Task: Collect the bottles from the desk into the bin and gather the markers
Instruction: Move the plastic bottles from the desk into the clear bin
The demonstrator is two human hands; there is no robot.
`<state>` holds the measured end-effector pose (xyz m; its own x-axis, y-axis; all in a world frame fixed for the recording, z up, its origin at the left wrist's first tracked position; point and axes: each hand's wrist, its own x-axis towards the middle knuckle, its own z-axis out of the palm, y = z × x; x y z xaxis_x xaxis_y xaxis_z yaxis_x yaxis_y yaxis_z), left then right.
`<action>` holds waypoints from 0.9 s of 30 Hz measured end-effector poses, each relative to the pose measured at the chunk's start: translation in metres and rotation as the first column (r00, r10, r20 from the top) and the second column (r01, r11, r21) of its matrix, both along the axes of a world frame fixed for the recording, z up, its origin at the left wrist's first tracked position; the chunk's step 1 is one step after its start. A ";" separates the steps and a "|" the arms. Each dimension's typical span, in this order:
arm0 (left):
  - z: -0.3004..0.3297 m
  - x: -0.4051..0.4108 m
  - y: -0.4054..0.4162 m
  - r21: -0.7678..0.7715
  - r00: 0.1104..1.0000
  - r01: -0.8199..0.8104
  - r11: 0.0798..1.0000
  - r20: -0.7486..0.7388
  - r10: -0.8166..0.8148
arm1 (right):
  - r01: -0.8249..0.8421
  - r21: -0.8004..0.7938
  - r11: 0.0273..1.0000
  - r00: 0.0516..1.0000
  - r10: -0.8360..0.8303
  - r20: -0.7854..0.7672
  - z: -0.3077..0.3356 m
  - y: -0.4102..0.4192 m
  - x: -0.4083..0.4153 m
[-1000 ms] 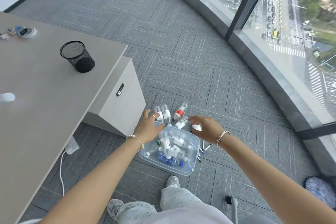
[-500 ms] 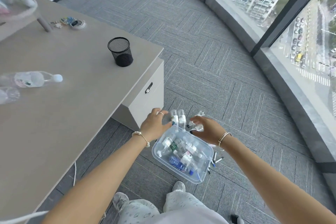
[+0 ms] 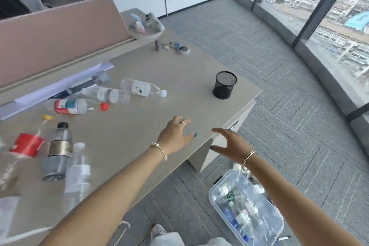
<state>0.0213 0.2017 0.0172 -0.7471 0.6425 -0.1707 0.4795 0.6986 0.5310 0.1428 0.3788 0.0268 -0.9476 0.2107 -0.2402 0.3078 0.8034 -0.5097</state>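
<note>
Several plastic bottles lie on the desk (image 3: 179,78): a clear one with a white cap (image 3: 142,87), another clear one (image 3: 105,95), a red-labelled one (image 3: 73,106), a dark bottle with a gold band (image 3: 58,152) and more at the left edge. A clear plastic bin (image 3: 214,197) on the floor holds several small bottles. A marker (image 3: 284,238) lies on the carpet beside the bin. My left hand (image 3: 175,136) hovers over the desk's near corner, fingers spread, holding nothing. My right hand (image 3: 231,145) is beside that corner, open and holding nothing.
A black mesh pen cup (image 3: 225,85) stands near the desk's right edge. Papers (image 3: 65,84) lie against the pink partition (image 3: 60,32). A small raised shelf (image 3: 146,31) carries oddments, with clips (image 3: 175,46) below it. Grey carpet runs to the glass wall (image 3: 319,16).
Both hands have risen from the bin on the floor to desk height with nothing in them. The view has swung up and left, bringing the bottles on the desk into sight.
</note>
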 end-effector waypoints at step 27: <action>-0.022 -0.245 -0.126 0.030 0.769 -0.639 0.769 -0.003 0.639 | -0.374 -0.067 0.925 0.927 0.372 -0.041 -0.025 -0.086 -0.338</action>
